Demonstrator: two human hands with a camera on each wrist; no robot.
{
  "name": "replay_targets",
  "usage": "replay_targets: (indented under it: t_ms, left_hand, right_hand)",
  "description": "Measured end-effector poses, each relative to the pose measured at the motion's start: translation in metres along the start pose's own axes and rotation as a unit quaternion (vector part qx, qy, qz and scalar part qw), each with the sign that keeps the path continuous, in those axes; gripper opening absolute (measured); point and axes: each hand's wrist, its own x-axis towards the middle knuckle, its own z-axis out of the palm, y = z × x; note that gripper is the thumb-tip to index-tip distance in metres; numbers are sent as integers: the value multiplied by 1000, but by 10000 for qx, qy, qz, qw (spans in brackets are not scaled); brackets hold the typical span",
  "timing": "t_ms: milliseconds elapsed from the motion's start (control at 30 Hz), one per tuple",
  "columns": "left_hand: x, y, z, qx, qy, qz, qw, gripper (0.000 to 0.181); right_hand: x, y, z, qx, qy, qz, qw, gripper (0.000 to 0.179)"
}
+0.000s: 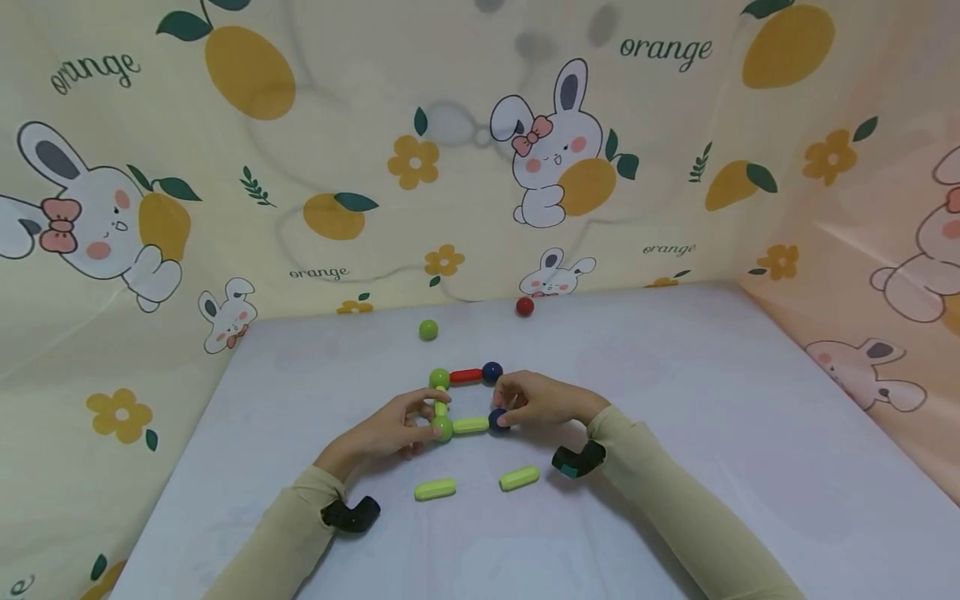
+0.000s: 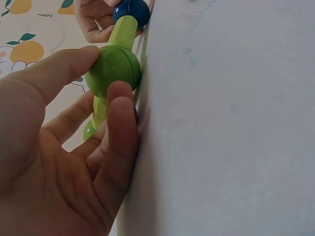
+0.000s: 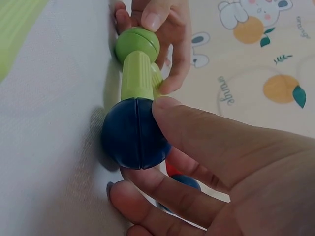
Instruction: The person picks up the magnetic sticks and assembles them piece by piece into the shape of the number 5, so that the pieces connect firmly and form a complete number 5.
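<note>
A three-sided frame of balls and rods lies on the table. My left hand (image 1: 393,423) holds the near green ball (image 1: 443,430), with thumb and fingers on either side of it in the left wrist view. At the near right corner, my right hand (image 1: 536,398) pinches a dark blue ball (image 3: 129,135). A yellow-green rod (image 1: 471,426) joins these two balls. Another yellow-green rod (image 1: 441,408), partly behind the left fingers, runs to the far green ball (image 1: 439,378). From there a red rod (image 1: 466,376) reaches the far blue ball (image 1: 492,372).
Two loose yellow-green rods, one at left (image 1: 435,489) and one at right (image 1: 519,478), lie in front of the frame. Behind it are a loose green ball (image 1: 428,330) and a red ball (image 1: 525,307), near the patterned cloth backdrop (image 1: 480,208).
</note>
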Motion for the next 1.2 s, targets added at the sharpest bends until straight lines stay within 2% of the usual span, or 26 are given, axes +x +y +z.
replay_targets:
  t_ms: [267,700,900,1100,1200]
  left_hand:
    - [2,-4,0,29,-4,94,10000,52]
    - [2,-4,0,-53,32,36,10000,52]
    - [2,-5,-2,-105,-20,18,9999,59]
    - [3,-3,-3,125,45,119,9998,60]
    - [3,-2,-3,214,146,73,9996,57]
  right_hand:
    - [-1,-1,0,56,-27,-49,10000,17]
    - [0,-1,-1,128,-44,-72,9999,17]
    - [-1,0,-1,115,-20,-153,9998,16]
    - [0,-1,0,78,138,-61,9999,18]
    - [1,0,1,118,233,-11,9997,20]
